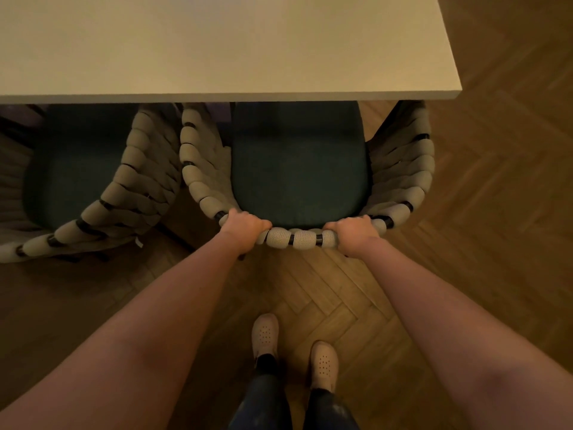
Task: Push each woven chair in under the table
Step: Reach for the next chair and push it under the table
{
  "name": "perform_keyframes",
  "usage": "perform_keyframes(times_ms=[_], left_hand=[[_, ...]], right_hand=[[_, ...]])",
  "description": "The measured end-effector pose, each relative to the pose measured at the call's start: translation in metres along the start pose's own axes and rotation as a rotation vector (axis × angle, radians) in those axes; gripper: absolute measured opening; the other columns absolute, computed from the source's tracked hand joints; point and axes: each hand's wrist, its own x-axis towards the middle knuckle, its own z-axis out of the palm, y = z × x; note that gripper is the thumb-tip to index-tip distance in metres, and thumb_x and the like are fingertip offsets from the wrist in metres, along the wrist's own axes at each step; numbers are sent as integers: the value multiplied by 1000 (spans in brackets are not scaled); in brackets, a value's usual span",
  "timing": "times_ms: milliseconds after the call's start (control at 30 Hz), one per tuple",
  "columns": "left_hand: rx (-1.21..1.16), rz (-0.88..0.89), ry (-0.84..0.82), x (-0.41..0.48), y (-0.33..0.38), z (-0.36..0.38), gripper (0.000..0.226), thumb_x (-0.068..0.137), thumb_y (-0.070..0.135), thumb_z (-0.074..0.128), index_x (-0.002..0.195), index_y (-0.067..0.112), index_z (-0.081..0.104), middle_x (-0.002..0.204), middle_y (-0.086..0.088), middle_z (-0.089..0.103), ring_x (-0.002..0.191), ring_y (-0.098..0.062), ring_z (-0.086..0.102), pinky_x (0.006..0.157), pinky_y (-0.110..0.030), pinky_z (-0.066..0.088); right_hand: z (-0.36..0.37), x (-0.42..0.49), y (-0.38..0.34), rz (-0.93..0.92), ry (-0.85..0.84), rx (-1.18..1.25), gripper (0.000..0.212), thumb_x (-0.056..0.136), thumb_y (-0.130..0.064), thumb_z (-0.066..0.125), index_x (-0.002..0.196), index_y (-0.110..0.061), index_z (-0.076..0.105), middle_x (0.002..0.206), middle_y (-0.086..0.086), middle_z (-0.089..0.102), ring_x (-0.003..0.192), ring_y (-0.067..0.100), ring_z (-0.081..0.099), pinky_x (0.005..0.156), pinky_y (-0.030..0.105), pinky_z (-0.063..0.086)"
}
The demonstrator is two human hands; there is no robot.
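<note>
2 woven chairs are sitting at the table (217, 41), which is filling the top of the frame, its near edge running across approx a quarter of the way down. Chair 1 (305, 238) is standing centre frame: the front of its dark green seat (297, 169) is lying under the table edge, while the rest of the seat, both woven sides & the curved back rail are sticking out toward the bottom of the frame. L hand (245, 226) is gripping the back rail left of centre, fingers curling over the top toward the seat; R hand (353, 232) is gripping the same rail right of centre the same way, w/ a short stretch of wrapped rail showing between them. Both forearms are reaching up from the bottom corners. Chair 2 (136, 187) is standing at left frame, just beside chair 1; can't tell if their sides are touching. It's sitting at an angle, its back rail trailing off toward lower left, seat front also going under the table edge. Herringbone wood floor (496, 212) is showing at right & bottom. 2 pale shoes (264, 332) are standing at bottom centre, the left one sitting higher in frame.
</note>
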Motion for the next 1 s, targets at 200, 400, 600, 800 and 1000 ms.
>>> perform_keyframes(times_ms=[200, 400, 600, 800, 1000], left_hand=[[-8, 10, 6, 3, -4, 1, 48, 89, 19, 62, 133, 29, 44, 119, -1, 60, 112, -23, 55, 101, -47, 39], [-93, -15, -73, -3, -6, 10, 59, 88, 17, 62, 140, 31, 39, 126, -1, 56, 122, -25, 49, 107, -53, 29], [-81, 24, -38, -3, -11, 15, 57, 88, 17, 62, 139, 31, 40, 125, 0, 58, 121, -24, 50, 106, -52, 32], [-62, 67, -6, 8, -5, -9, 50, 88, 16, 63, 133, 28, 45, 120, -2, 59, 114, -24, 54, 103, -49, 37], [-42, 77, -34, 8, -4, -10, 51, 89, 17, 63, 135, 27, 44, 123, -3, 58, 117, -25, 53, 105, -49, 37]], right_hand=[[0, 7, 2, -22, 4, 17, 37, 90, -14, 54, 118, -38, 55, 86, -9, 53, 98, 21, 58, 98, 47, 33], [3, -1, -14, -12, -4, 5, 31, 91, -15, 52, 117, -32, 55, 103, -4, 62, 105, 23, 59, 98, 46, 38], [4, 0, -16, 2, 7, 9, 31, 90, -14, 52, 114, -33, 55, 106, -4, 63, 105, 22, 59, 95, 45, 39], [-8, 5, 6, 29, 26, 6, 32, 89, -19, 57, 116, -37, 57, 101, -6, 63, 103, 22, 59, 92, 44, 38], [-7, 5, 6, 38, 26, -26, 37, 92, -20, 53, 124, -38, 54, 107, -4, 65, 104, 22, 60, 93, 43, 38]])
